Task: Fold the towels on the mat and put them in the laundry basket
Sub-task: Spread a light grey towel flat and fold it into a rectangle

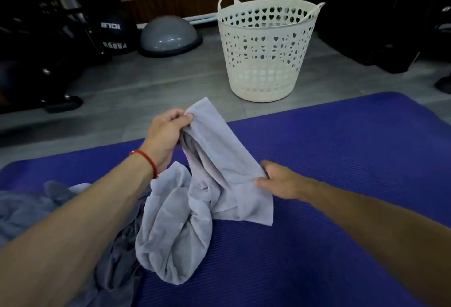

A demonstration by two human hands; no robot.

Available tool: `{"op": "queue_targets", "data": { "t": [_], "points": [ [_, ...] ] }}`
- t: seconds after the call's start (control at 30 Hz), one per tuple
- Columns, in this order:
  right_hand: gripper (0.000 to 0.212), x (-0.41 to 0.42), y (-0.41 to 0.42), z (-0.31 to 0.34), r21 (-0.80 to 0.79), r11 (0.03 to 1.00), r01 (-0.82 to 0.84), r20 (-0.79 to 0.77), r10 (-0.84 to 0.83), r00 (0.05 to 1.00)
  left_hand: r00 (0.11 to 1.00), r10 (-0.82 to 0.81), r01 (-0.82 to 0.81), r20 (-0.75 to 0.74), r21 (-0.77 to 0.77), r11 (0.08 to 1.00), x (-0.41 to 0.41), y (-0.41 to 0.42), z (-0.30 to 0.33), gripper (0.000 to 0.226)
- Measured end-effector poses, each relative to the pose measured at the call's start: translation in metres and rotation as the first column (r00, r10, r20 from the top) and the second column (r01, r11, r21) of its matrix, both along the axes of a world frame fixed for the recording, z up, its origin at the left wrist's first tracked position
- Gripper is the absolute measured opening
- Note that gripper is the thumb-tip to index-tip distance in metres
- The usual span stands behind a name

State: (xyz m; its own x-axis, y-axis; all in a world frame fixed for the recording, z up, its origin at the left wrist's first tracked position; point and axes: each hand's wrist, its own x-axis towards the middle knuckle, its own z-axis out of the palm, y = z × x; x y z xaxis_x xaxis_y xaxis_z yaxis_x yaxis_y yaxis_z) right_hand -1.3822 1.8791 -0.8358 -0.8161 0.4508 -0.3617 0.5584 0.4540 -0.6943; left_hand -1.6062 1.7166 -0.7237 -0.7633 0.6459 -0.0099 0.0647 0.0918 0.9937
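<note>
While the left hand (168,133) pinches one top corner of a pale grey towel (207,184) between thumb and curled fingers, the opposite edge is gripped lower down by the right hand (278,182), thumb on top and fingers tucked beneath the cloth. The towel is thus held stretched on a slant between the hands, high at the left and low at the right, with its middle part sagging in loose folds and its lower bulk bunched on the mat (341,172). A free corner is seen lying flat on the mat just near of the right hand. A red cord (146,160) is worn round the left wrist.

A second, darker grey towel (29,209) is heaped, unfolded, on the near left part of the mat, partly hidden under the left forearm and touching the held towel. The mat is blue-purple, ribbed, and spread over a grey floor (146,82).

The basket (266,50), cream plastic pierced with heart-shaped holes and fitted with two loop handles, is stood upright on the floor just beyond the far edge of the mat, well apart from the hands. Through the holes, nothing inside can be made out with certainty.

Far left, a grey dome (168,36) is set on the floor beside dark gym equipment (48,26).
</note>
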Motion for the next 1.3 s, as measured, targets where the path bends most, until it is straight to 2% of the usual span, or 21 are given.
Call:
{"op": "queue_targets", "data": {
  "t": [0.07, 0.1, 0.13, 0.17, 0.23, 0.27, 0.37, 0.53, 0.6, 0.67, 0.73, 0.8, 0.93, 1.0, 1.07, 1.17, 1.23, 1.3],
  "points": [
    [0.02, -0.003, 0.004, 0.007, 0.148, 0.988, 0.049, -0.088, -0.037, 0.995, 0.994, 0.057, -0.058, 0.093, 0.01, 0.998, -0.009, -0.009, -0.008, 0.014],
    [0.021, -0.002, 0.006, 0.009, 0.17, 0.983, 0.064, -0.139, -0.041, 0.989, 0.993, 0.045, -0.047, 0.112, 0.015, 0.999, -0.011, -0.013, -0.013, 0.027],
    [0.025, 0.0, 0.007, 0.01, 0.142, 0.988, 0.064, -0.167, -0.04, 0.985, 0.994, 0.032, -0.033, 0.104, 0.011, 0.999, -0.014, -0.014, -0.018, 0.039],
    [0.032, 0.004, 0.006, 0.01, 0.096, 0.995, 0.042, -0.159, -0.026, 0.987, 0.996, 0.031, -0.033, 0.083, 0.014, 0.999, -0.014, -0.015, -0.02, 0.04],
    [0.037, 0.014, 0.004, 0.002, 0.059, 0.996, -0.061, -0.059, 0.064, 0.996, 0.996, 0.066, -0.068, 0.051, 0.034, 0.997, -0.014, -0.009, -0.021, 0.016],
    [0.031, 0.019, 0.003, -0.005, 0.073, 0.991, -0.112, 0.019, 0.111, 0.994, 0.997, 0.072, -0.073, 0.026, 0.049, 0.996, -0.012, -0.005, -0.02, 0.007],
    [0.019, 0.032, 0.005, -0.029, 0.075, 0.99, -0.121, 0.188, 0.105, 0.977, 0.993, 0.055, -0.045, -0.102, 0.097, 0.994, -0.004, 0.006, -0.017, 0.01],
    [0.027, 0.056, 0.025, -0.034, 0.06, 0.993, -0.101, 0.218, 0.086, 0.972, 0.989, 0.071, -0.045, -0.129, 0.189, 0.981, -0.001, 0.016, -0.006, 0.008],
    [0.012, 0.073, 0.035, -0.035, 0.113, 0.992, -0.055, 0.175, 0.034, 0.984, 0.989, 0.106, -0.079, -0.104, 0.237, 0.968, -0.007, 0.017, 0.007, 0.009],
    [0.02, 0.089, 0.05, -0.035, 0.151, 0.986, 0.069, 0.078, -0.081, 0.994, 0.99, 0.103, -0.076, -0.092, 0.255, 0.964, -0.012, 0.017, 0.019, 0.007],
    [0.02, 0.102, 0.063, -0.021, 0.096, 0.974, 0.206, 0.008, -0.207, 0.978, 0.993, 0.089, -0.065, -0.082, 0.261, 0.963, -0.013, 0.014, 0.027, 0.005],
    [0.018, 0.11, 0.072, -0.008, 0.097, 0.974, 0.204, 0.014, -0.207, 0.978, 0.995, 0.07, -0.05, -0.066, 0.257, 0.965, -0.01, 0.011, 0.032, 0.004],
    [0.034, 0.095, 0.047, -0.011, 0.068, 0.997, 0.021, 0.158, -0.032, 0.987, 0.994, -0.022, 0.039, -0.103, 0.172, 0.984, 0.001, 0.008, 0.035, 0.003],
    [0.062, 0.071, 0.029, -0.019, 0.023, 0.999, -0.04, 0.169, 0.036, 0.985, 0.989, -0.106, 0.119, -0.101, 0.134, 0.984, 0.011, 0.004, 0.034, 0.003],
    [0.082, 0.042, 0.017, -0.021, -0.001, 0.999, -0.052, 0.114, 0.052, 0.992, 0.977, -0.191, 0.2, -0.09, 0.101, 0.975, 0.018, -0.005, 0.034, 0.008],
    [0.097, 0.001, 0.01, -0.018, -0.052, 0.999, -0.014, 0.045, 0.016, 0.999, 0.964, -0.261, 0.265, -0.056, 0.082, 0.961, 0.022, -0.024, 0.045, 0.014],
    [0.094, -0.022, 0.006, -0.018, -0.148, 0.985, 0.09, 0.051, -0.083, 0.995, 0.969, -0.249, 0.248, -0.01, 0.111, 0.962, 0.021, -0.039, 0.054, 0.012],
    [0.085, -0.039, 0.002, -0.02, -0.302, 0.93, 0.207, 0.064, -0.197, 0.978, 0.976, -0.217, 0.212, 0.02, 0.139, 0.967, 0.017, -0.053, 0.06, 0.011]
  ]
}}
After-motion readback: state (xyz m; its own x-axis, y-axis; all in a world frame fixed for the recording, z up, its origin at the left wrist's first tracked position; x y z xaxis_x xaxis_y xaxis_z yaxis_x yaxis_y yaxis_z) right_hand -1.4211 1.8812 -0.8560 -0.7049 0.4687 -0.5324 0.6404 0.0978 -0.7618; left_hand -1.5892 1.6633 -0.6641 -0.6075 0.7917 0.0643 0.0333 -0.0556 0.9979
